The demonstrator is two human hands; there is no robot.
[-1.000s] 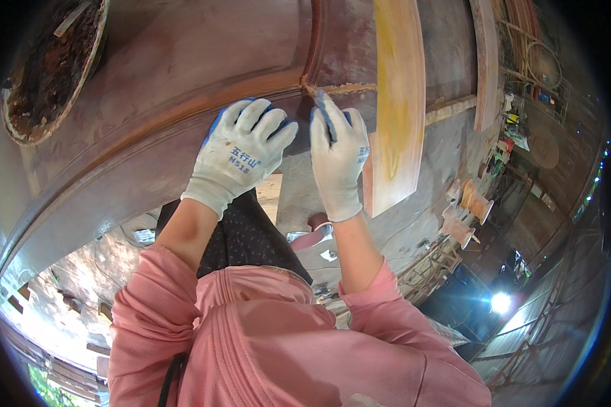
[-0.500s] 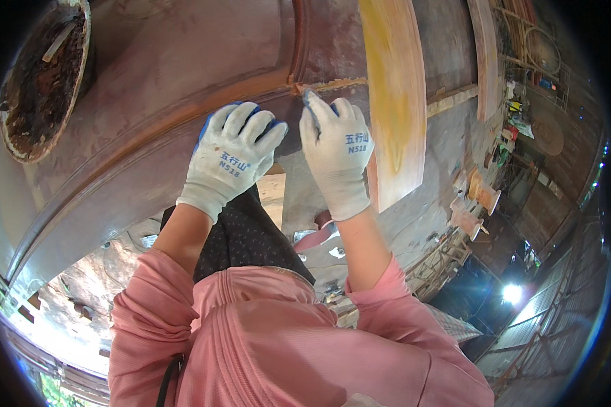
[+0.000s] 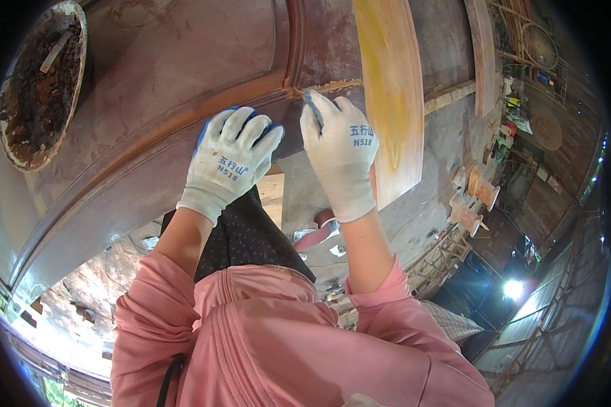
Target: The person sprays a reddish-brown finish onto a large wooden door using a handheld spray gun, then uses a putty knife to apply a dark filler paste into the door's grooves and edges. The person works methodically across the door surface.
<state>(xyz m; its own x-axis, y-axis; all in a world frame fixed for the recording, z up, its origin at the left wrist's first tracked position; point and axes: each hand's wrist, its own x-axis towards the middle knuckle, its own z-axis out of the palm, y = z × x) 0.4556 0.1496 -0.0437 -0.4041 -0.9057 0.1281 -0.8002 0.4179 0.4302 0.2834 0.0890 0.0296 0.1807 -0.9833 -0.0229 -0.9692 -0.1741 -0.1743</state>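
My left hand (image 3: 231, 152), in a white knit glove with a blue coated palm, rests at the near edge of a brown wooden panel (image 3: 176, 61). Its fingers are curled under, hiding whatever they hold. Gloved alike, my right hand (image 3: 338, 142) has its index finger and thumb close together by a corner joint in the raised moulding (image 3: 295, 47). Its other fingers are bent in, and anything pinched there is too small to make out. Orange-brown filler (image 3: 336, 86) lines the seam beside the right fingertips.
At the far left, an oval dish (image 3: 44, 85) holds dark brown paste and a flat scraper (image 3: 54, 53). A pale board with a yellow streak (image 3: 390, 88) lies right of my right hand. Wooden spool-like pieces (image 3: 480, 190) stand farther right, near a bright lamp (image 3: 513, 289).
My right hand has shifted slightly right and down, its fingertips still by the moulding joint. The left hand stays nearly in place. The dish sits slightly lower in view.
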